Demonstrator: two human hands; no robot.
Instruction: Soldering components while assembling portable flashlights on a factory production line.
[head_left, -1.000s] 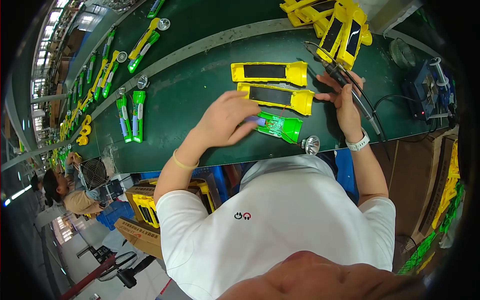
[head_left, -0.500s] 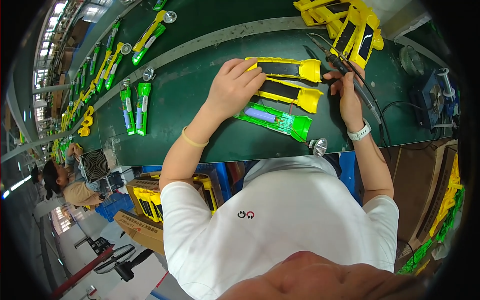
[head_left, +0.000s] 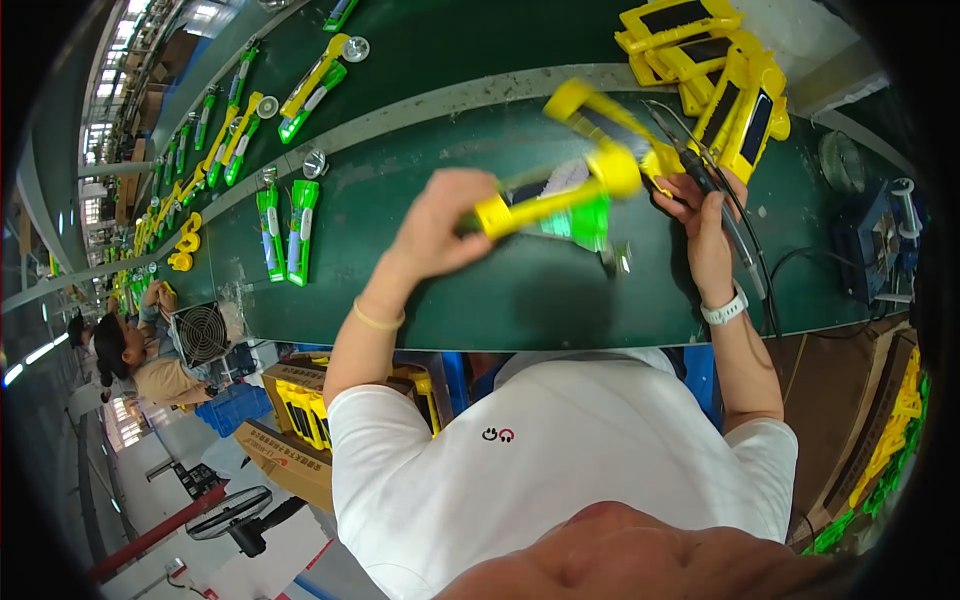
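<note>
My left hand (head_left: 440, 222) is closed on the end of a yellow flashlight shell half (head_left: 545, 208), blurred by motion above the bench. Partly hidden beneath this shell is a green shell half (head_left: 590, 225) with a circuit board; its round lamp reflector (head_left: 620, 258) looks smeared. My right hand (head_left: 705, 215) grips a soldering iron (head_left: 697, 170), its tip pointing up and left. A second yellow shell half (head_left: 600, 118) with a dark panel is tilted, its lower end at my right fingers; whether they pinch it is unclear.
Yellow shells (head_left: 735, 95) are piled at the back right. Solder wire (head_left: 842, 160) and a blue soldering station (head_left: 868, 225) stand at the right. Green shells with reflectors (head_left: 302, 230) lie left. A cable hangs beside my right wrist. A person (head_left: 150, 355) sits farther left by a fan (head_left: 200, 332).
My left hand has moved down, bringing one yellow shell half over the green one. The other yellow shell has swung into a tilt near my right fingers. The soldering iron stays in my right hand.
</note>
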